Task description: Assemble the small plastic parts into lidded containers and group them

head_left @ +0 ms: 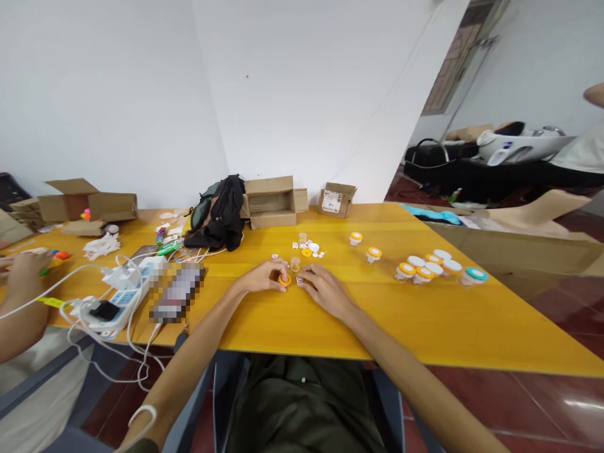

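My left hand (265, 275) rests on the yellow table (425, 314) with its fingers pinched round a small orange cap (284, 280). My right hand (323, 287) lies just to the right of it, fingers curled on a tiny white piece (299, 279) that I cannot make out. A small clear cup (295, 263) stands just behind the two hands. Further back lie loose white and orange lids and small parts (310, 249).
Several small jars with orange, white and teal lids (431, 267) stand at the right. A black bag (221, 214) and open cardboard boxes (271, 201) sit at the back. A power strip with cables (116, 302) lies left, beside another person's hand (23, 270).
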`<state>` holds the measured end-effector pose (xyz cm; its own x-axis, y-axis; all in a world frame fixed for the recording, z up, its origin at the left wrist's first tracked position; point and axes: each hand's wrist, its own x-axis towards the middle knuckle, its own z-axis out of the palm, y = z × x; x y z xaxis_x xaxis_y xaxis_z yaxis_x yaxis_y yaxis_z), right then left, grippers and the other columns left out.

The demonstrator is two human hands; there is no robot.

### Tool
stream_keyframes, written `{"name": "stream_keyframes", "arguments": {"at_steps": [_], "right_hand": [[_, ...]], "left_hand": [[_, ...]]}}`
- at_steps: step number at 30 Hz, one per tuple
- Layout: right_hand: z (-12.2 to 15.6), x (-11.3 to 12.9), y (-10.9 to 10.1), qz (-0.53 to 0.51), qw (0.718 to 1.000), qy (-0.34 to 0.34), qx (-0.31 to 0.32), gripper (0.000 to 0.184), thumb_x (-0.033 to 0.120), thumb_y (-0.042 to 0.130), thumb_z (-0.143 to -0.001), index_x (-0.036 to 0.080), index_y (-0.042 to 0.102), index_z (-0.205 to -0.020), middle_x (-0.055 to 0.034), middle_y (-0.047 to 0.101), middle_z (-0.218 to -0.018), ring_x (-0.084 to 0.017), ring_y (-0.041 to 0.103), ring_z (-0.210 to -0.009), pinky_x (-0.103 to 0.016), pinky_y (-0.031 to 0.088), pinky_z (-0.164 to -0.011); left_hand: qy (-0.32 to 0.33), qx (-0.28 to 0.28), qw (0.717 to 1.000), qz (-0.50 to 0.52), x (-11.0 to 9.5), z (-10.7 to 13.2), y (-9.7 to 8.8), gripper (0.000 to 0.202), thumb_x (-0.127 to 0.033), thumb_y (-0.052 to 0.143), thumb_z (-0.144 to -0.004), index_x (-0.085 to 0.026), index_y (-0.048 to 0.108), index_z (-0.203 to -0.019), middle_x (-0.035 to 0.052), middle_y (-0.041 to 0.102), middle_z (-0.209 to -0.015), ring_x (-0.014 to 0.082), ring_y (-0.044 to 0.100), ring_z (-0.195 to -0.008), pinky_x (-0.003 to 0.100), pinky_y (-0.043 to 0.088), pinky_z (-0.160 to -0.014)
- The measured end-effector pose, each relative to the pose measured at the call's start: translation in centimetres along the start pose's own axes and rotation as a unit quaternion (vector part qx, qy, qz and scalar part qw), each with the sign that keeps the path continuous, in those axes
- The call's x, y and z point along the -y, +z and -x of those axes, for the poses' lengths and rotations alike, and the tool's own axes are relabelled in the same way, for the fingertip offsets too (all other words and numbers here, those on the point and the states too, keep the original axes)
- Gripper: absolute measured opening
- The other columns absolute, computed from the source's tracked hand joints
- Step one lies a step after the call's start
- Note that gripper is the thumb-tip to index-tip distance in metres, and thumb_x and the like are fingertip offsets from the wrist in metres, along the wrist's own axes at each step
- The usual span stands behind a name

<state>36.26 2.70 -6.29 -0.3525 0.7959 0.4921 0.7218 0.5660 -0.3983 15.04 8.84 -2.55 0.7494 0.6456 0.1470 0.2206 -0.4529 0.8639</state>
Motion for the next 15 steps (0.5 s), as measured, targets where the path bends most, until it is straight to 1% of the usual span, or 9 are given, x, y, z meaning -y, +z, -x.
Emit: {"name": "stream_keyframes", "arguments": {"at_steps": [5, 7, 9, 11, 13, 15], "right_hand": [[-0.1, 0.0, 0.1, 0.041, 0.999, -0.026, -0.003, 0.021, 0.019, 0.049, -0.094, 0.024, 0.069, -0.092, -0.0061, 0.067, -0.088, -0.020, 0.064, -0.082, -0.033, 0.052, -0.078], [-0.1, 0.0, 0.2, 0.064, 0.997, -0.035, -0.004, 0.022, 0.018, 0.048, -0.094, 0.024, 0.069, -0.090, -0.0063, 0.067, -0.087, -0.021, 0.064, -0.081, -0.034, 0.052, -0.077], [0.0, 0.0, 0.3, 0.087, 0.995, -0.039, -0.005, 0.022, 0.017, 0.047, -0.094, 0.023, 0.068, -0.090, -0.0068, 0.067, -0.086, -0.021, 0.064, -0.081, -0.034, 0.051, -0.077], [0.1, 0.0, 0.4, 0.102, 0.994, -0.040, -0.009, 0.024, 0.015, 0.046, -0.094, 0.024, 0.068, -0.092, -0.0074, 0.068, -0.087, -0.022, 0.064, -0.083, -0.034, 0.051, -0.077], [0.1, -0.1, 0.5, 0.103, 0.994, -0.035, -0.013, 0.026, 0.013, 0.045, -0.093, 0.024, 0.068, -0.096, -0.0076, 0.069, -0.089, -0.022, 0.064, -0.084, -0.033, 0.051, -0.077], [0.0, -0.2, 0.7, 0.094, 0.995, -0.021, -0.019, 0.027, 0.012, 0.045, -0.093, 0.024, 0.068, -0.098, -0.0076, 0.069, -0.089, -0.022, 0.065, -0.082, -0.032, 0.051, -0.075]], "left_hand": [[-0.022, 0.010, 0.999, 0.023, -0.3, 0.2, -0.3, 0.031, -0.035, 0.085, -0.056, -0.018, 0.060, -0.067, 0.0011, 0.060, -0.080, 0.0149, 0.052, -0.075, 0.030, 0.044, -0.076], [-0.024, 0.009, 1.000, 0.018, -0.4, 0.3, -0.5, 0.032, -0.031, 0.086, -0.053, -0.019, 0.063, -0.072, 0.0013, 0.062, -0.085, 0.0145, 0.053, -0.077, 0.029, 0.044, -0.077], [-0.025, -0.005, 1.000, 0.006, -0.3, 0.3, -0.8, 0.031, -0.029, 0.085, -0.055, -0.019, 0.067, -0.078, 0.0016, 0.064, -0.090, 0.0154, 0.055, -0.080, 0.029, 0.044, -0.080], [-0.022, -0.042, 0.999, -0.009, -0.2, 0.2, -1.1, 0.026, -0.031, 0.080, -0.064, -0.020, 0.068, -0.084, 0.0023, 0.066, -0.092, 0.0172, 0.057, -0.085, 0.030, 0.043, -0.083], [-0.018, -0.099, 0.994, -0.037, 0.2, 0.0, -1.2, 0.019, -0.032, 0.072, -0.074, -0.021, 0.069, -0.089, 0.0033, 0.067, -0.094, 0.0191, 0.058, -0.089, 0.031, 0.043, -0.085], [-0.013, -0.159, 0.983, -0.093, 0.6, -0.3, -1.1, 0.016, -0.027, 0.065, -0.080, -0.022, 0.069, -0.094, 0.0044, 0.066, -0.097, 0.0208, 0.056, -0.095, 0.034, 0.041, -0.090]]}}
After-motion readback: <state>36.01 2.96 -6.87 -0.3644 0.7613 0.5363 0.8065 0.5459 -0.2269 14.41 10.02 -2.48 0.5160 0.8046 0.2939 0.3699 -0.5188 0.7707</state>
